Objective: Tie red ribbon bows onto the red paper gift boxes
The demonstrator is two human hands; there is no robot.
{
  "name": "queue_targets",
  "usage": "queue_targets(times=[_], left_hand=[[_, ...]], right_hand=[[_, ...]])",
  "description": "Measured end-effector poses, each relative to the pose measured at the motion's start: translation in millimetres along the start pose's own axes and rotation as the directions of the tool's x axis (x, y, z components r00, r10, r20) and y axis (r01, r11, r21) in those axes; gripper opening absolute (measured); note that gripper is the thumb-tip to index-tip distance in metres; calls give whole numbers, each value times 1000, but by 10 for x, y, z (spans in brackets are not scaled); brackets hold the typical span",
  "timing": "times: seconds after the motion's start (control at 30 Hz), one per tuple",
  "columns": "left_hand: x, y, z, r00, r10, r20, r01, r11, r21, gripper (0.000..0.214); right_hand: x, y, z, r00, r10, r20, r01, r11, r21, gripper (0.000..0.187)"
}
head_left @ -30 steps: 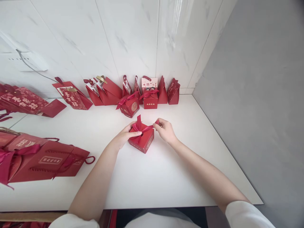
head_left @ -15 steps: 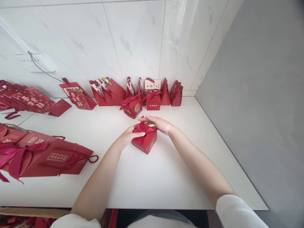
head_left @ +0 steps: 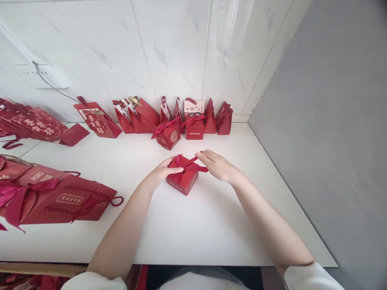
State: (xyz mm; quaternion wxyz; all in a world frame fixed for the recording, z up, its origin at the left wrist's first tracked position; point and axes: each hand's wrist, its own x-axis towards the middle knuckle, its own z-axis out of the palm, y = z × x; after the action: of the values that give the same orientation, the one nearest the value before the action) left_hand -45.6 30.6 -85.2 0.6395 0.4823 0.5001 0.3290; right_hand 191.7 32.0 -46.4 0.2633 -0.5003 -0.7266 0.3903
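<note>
A small red gift box [head_left: 191, 179] sits on the white tabletop in front of me, with a dark red ribbon [head_left: 178, 162] tied in a bow on its lid. My left hand [head_left: 163, 172] grips the box at its left side, thumb laid across the top by the bow and fingers behind. At the box's upper right, my right hand [head_left: 216, 164] pinches one ribbon end between thumb and fingers, drawing it taut away from the bow. Another ribbon tail lies over the lid's right edge, just under that hand.
Several red gift boxes [head_left: 195, 132] and bags stand along the tiled wall. To the left are large red gift bags [head_left: 69, 199] with ribbons and cord handles. A grey wall [head_left: 326, 121] bounds the right side. A cardboard carton [head_left: 45, 267] of red items sits below the front edge.
My right hand has moved right and slightly down from above the box, pulling a ribbon end out to the right. My left hand has kept its hold on the box.
</note>
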Motion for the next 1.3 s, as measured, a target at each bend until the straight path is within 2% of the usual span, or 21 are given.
queue_targets(times=[0.1,0.17,0.23,0.27,0.3,0.33,0.37,0.4,0.47,0.57,0.67,0.77,0.87,0.9,0.97,1.07,1.13,1.2,1.23,1.3], left_hand=[[-14,22,19,1000,-2,-2,2,1000,2,70],[-21,31,24,1000,3,-4,-3,1000,13,71],[-29,39,25,1000,2,1,-2,1000,24,70],[-33,43,25,1000,-1,5,1,1000,25,70],[-38,47,26,1000,0,9,-1,1000,24,69],[-43,50,27,1000,9,12,-9,1000,23,68],[-46,51,29,1000,21,14,-22,1000,22,67],[-48,50,32,999,35,14,-35,999,22,66],[-45,40,38,998,53,15,-54,998,25,65],[-29,17,42,998,52,19,-53,998,33,66],[-27,22,9,998,59,35,-62,995,76,67],[-50,69,-79,991,20,133,-46,981,190,59],[-79,135,-179,971,-4,239,-69,953,295,51],[-92,161,-201,974,28,225,-100,943,318,50],[-141,228,-214,984,141,106,-171,914,368,51],[-325,380,-109,948,284,-143,-171,835,522,57],[-519,487,72,920,302,-251,-62,743,667,65],[-708,549,332,907,270,-323,113,583,804,79],[-779,553,475,896,251,-366,219,469,856,92],[-849,508,737,846,252,-469,408,259,875,113]], right_hand=[[4,45,-52,986,142,86,-127,978,-167,59],[-3,46,-62,987,156,-47,-163,936,-311,57],[-43,-4,-40,971,0,-238,-108,890,-442,60],[-76,-48,-15,957,-110,-269,-40,867,-497,63],[-115,-99,19,958,-204,-203,66,842,-535,66],[-155,-152,60,964,-260,-52,191,816,-545,67],[-194,-201,106,951,-277,138,308,797,-519,69],[-226,-243,155,921,-258,292,374,796,-476,72],[-264,-297,247,895,-168,414,362,815,-452,79],[-269,-324,319,919,-42,393,257,819,-513,85],[-276,-346,258,932,36,360,186,806,-562,85],[-325,-371,63,937,63,343,137,837,-529,85],[-394,-378,-199,927,79,367,89,905,-417,79],[-415,-377,-286,924,87,371,67,921,-384,76],[-452,-371,-443,918,88,387,50,942,-333,70],[-501,-353,-635,922,69,382,56,950,-307,65],[-533,-334,-742,932,56,358,63,948,-312,63],[-565,-310,-831,944,50,327,62,945,-322,62],[-580,-297,-868,949,51,310,57,943,-328,62],[-608,-274,-929,959,56,279,46,938,-344,62]])
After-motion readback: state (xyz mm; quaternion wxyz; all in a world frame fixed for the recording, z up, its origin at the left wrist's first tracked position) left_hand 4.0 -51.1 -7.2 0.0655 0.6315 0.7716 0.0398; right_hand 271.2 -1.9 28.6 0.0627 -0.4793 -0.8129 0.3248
